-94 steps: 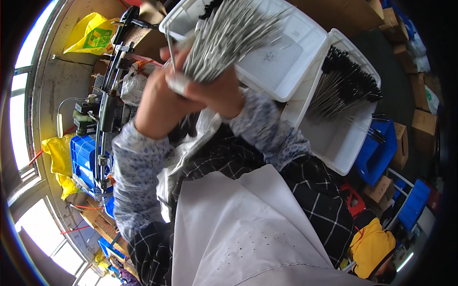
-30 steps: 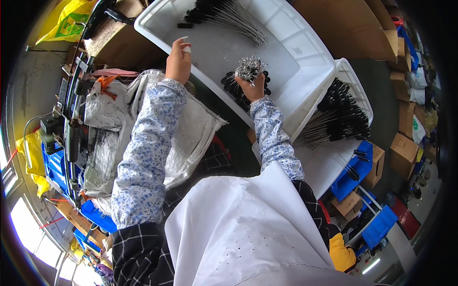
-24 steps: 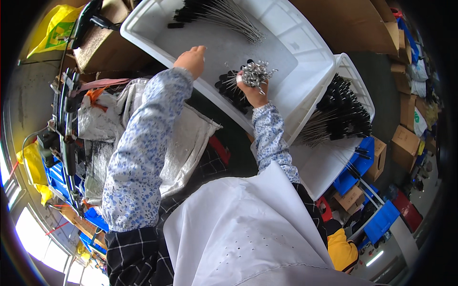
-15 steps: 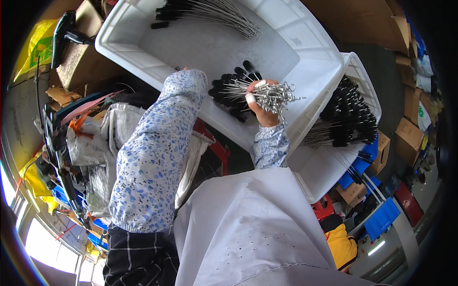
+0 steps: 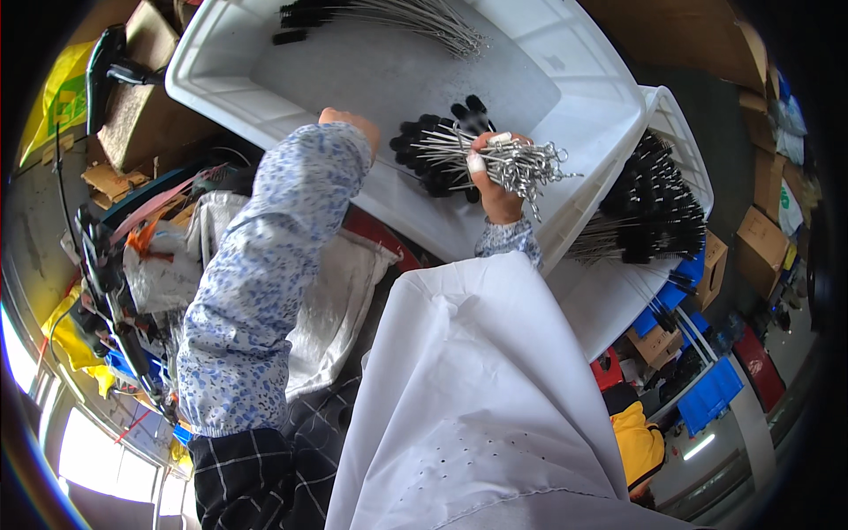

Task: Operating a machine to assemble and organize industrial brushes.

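Note:
My right hand [image 5: 496, 187] is wrapped around the wire stems of a bunch of tube brushes [image 5: 433, 150] with black bristle heads and looped wire ends. The heads point left and the loops stick out to the right of my fist, over the near part of a large white plastic bin [image 5: 371, 190]. White wrappings show on some of my fingertips. At the bin's near left rim is my left hand [image 5: 355, 126], its back and knuckles partly in sight; its fingers are hidden, so I cannot tell what they do.
More black brushes [image 5: 389, 19] lie at the bin's far side. A second white bin [image 5: 601, 305] on the right holds a big pile of brushes [image 5: 658, 208]. A black clamp-like tool [image 5: 110, 75] stands at left, near a silvery sack [image 5: 331, 309]. Cardboard boxes [image 5: 761, 238] line the right.
My left hand has come up and back slightly, showing more of its knuckles. My right hand has shifted slightly to the right and still grips the brushes. The view has shifted a little.

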`<state>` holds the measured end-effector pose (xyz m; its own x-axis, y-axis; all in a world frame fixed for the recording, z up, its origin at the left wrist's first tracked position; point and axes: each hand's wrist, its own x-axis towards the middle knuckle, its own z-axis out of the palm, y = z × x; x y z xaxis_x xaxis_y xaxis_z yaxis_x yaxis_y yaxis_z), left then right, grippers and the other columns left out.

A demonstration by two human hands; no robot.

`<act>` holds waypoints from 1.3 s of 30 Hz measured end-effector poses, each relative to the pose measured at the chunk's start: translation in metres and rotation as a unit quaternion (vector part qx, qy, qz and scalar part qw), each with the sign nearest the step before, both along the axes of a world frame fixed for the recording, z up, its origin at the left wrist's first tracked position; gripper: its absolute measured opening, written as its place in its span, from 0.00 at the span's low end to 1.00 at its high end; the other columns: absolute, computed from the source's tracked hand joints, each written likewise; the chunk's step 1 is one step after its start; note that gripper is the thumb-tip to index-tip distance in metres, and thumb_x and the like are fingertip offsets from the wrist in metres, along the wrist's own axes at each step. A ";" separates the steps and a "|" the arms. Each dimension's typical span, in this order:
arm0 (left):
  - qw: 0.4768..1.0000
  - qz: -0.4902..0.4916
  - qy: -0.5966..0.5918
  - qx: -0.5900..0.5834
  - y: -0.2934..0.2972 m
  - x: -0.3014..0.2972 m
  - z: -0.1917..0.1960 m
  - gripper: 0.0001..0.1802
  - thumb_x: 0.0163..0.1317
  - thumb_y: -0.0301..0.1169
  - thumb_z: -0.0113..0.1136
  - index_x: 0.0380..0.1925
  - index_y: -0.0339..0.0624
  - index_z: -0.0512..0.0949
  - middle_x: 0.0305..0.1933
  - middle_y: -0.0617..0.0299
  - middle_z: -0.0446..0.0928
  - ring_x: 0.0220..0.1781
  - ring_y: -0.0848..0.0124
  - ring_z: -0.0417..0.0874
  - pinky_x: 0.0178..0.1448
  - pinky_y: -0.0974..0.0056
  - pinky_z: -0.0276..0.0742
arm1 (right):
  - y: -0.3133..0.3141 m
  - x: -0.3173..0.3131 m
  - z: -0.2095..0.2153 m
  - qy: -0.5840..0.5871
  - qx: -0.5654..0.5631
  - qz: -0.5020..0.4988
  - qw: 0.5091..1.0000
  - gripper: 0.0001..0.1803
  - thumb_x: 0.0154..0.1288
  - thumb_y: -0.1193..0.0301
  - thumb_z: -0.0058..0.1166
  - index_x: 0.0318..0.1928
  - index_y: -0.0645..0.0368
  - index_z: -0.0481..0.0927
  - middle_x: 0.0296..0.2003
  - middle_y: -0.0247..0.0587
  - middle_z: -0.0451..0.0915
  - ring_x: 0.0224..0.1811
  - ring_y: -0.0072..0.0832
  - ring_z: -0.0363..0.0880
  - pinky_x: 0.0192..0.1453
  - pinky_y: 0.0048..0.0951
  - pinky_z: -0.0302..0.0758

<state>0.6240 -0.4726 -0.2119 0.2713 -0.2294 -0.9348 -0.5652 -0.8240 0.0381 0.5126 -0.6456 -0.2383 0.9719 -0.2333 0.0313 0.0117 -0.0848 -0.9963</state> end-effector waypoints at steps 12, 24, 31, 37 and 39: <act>0.767 0.316 -0.001 -0.558 0.007 -0.089 0.018 0.34 0.40 0.19 0.51 0.53 0.35 0.55 0.36 0.45 0.70 0.40 0.54 0.73 0.44 0.62 0.69 | 0.025 -0.030 -0.008 -0.027 0.007 0.146 0.989 0.30 0.42 0.76 0.62 0.47 0.59 0.62 0.39 0.37 0.70 0.40 0.22 0.70 0.45 0.22 0.68; 0.808 0.037 -0.373 -0.455 -0.003 -0.105 0.084 0.20 0.46 0.24 0.49 0.43 0.36 0.67 0.43 0.58 0.67 0.46 0.66 0.68 0.52 0.63 0.63 | 0.041 -0.019 0.029 -0.097 -0.058 0.078 0.991 0.25 0.43 0.79 0.58 0.45 0.64 0.67 0.39 0.40 0.74 0.38 0.23 0.73 0.43 0.22 0.70; 0.775 0.286 -0.258 -0.501 0.005 -0.106 0.022 0.25 0.45 0.20 0.49 0.47 0.37 0.61 0.42 0.45 0.70 0.46 0.52 0.71 0.51 0.59 0.66 | 0.050 -0.001 -0.004 -0.093 -0.380 0.001 0.920 0.15 0.45 0.73 0.59 0.35 0.61 0.73 0.30 0.38 0.75 0.34 0.25 0.74 0.39 0.27 0.70; 0.546 0.489 -0.519 -0.441 0.034 -0.105 0.019 0.28 0.47 0.27 0.55 0.48 0.29 0.59 0.46 0.43 0.65 0.49 0.49 0.66 0.54 0.57 0.61 | 0.037 0.062 0.012 -0.055 0.217 -0.342 0.913 0.06 0.45 0.81 0.49 0.28 0.63 0.71 0.30 0.39 0.73 0.31 0.26 0.72 0.38 0.26 0.69; 0.523 0.568 -0.503 -0.389 0.045 -0.094 0.000 0.34 0.48 0.31 0.57 0.51 0.26 0.53 0.52 0.39 0.59 0.55 0.50 0.61 0.58 0.56 0.55 | 0.020 0.079 0.008 -0.009 0.314 -0.401 0.861 0.08 0.44 0.76 0.50 0.29 0.62 0.69 0.30 0.41 0.72 0.33 0.30 0.72 0.36 0.29 0.70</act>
